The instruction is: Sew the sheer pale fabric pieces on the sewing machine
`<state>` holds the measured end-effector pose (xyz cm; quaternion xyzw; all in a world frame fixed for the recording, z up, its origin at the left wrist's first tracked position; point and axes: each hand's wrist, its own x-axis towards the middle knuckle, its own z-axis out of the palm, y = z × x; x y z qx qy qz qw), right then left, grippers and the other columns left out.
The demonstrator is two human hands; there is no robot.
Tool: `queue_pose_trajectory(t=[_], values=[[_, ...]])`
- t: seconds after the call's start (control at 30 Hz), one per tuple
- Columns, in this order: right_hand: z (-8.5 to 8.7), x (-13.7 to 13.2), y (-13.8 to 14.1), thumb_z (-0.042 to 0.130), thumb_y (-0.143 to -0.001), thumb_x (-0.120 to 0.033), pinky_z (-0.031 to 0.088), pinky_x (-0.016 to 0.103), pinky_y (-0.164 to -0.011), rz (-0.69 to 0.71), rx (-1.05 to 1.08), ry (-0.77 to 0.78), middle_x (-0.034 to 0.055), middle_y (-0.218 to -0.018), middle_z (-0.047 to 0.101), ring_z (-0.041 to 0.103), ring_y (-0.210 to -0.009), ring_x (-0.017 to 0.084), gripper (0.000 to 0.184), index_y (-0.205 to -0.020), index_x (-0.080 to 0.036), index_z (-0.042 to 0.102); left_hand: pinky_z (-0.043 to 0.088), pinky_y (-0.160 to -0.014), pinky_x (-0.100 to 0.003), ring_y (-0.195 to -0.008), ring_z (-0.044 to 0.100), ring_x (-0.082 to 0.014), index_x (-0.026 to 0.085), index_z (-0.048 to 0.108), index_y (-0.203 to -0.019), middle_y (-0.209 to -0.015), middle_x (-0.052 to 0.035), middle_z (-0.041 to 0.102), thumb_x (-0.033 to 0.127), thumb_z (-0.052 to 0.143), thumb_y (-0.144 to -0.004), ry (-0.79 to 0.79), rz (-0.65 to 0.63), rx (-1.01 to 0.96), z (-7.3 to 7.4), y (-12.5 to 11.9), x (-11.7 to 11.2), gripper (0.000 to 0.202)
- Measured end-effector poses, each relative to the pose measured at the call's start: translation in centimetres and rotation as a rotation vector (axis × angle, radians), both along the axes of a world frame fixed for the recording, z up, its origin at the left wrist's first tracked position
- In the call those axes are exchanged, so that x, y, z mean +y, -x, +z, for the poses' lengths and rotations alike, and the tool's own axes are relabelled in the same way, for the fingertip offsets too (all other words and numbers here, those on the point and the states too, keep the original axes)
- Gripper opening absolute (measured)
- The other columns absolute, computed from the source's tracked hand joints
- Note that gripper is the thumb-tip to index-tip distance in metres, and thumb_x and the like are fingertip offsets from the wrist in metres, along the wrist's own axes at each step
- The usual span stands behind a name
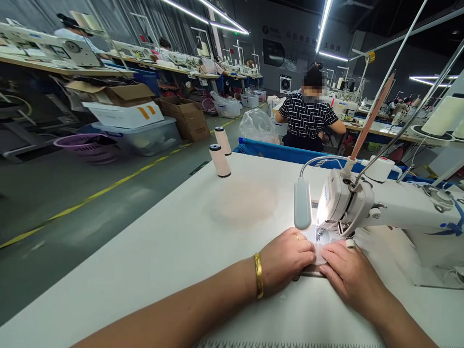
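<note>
Close in front of the sewing machine's needle area (319,234), a small pale piece of fabric (319,255) lies between my two hands. My left hand (288,256), with a gold bracelet and a ring, has its fingers curled closed at the left edge of the piece; their tips are partly hidden. On the other side, my right hand (351,273) holds the right edge with thumb and forefinger. The white sewing machine head (344,198) stands just beyond my hands, its lamp (302,203) hanging at its left and light falling on the needle.
Two pale thread cones (220,161) stand at the far left table edge (145,212). A ruler strip (290,344) runs along the near edge. Blue cloth (268,149) hangs behind the table. Beyond sits a co-worker (308,116); boxes (184,116) and a purple basket (87,147) stand left.
</note>
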<state>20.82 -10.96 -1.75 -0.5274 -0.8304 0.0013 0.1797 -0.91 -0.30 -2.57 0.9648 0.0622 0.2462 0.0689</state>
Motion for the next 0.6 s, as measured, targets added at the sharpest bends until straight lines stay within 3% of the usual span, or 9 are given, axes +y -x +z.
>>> queue_pose_trajectory(t=[0.37, 0.6], values=[[-0.3, 0.6, 0.0, 0.045, -0.106, -0.022, 0.046, 0.039, -0.074, -0.009, 0.019, -0.041, 0.0076, -0.098, 0.069, 0.059, -0.089, 0.026, 0.020, -0.094, -0.022, 0.060, 0.050, -0.093, -0.036, -0.089, 0.070, -0.0192, 0.018, 0.063, -0.079, -0.097, -0.0041, 0.078, 0.004, 0.059, -0.090, -0.017, 0.041, -0.024, 0.0, -0.4, 0.7, 0.019], [-0.9, 1.1, -0.3, 0.046, -0.106, -0.021, 0.050, 0.045, -0.085, -0.071, -0.003, -0.068, 0.0090, -0.112, 0.072, 0.062, -0.097, 0.029, 0.020, -0.108, -0.023, 0.066, 0.051, -0.093, -0.036, -0.088, 0.070, -0.0180, 0.018, 0.066, -0.082, -0.097, -0.0038, 0.077, 0.004, 0.058, -0.093, -0.038, 0.077, -0.025, 0.1, -0.9, 1.1, 0.020]])
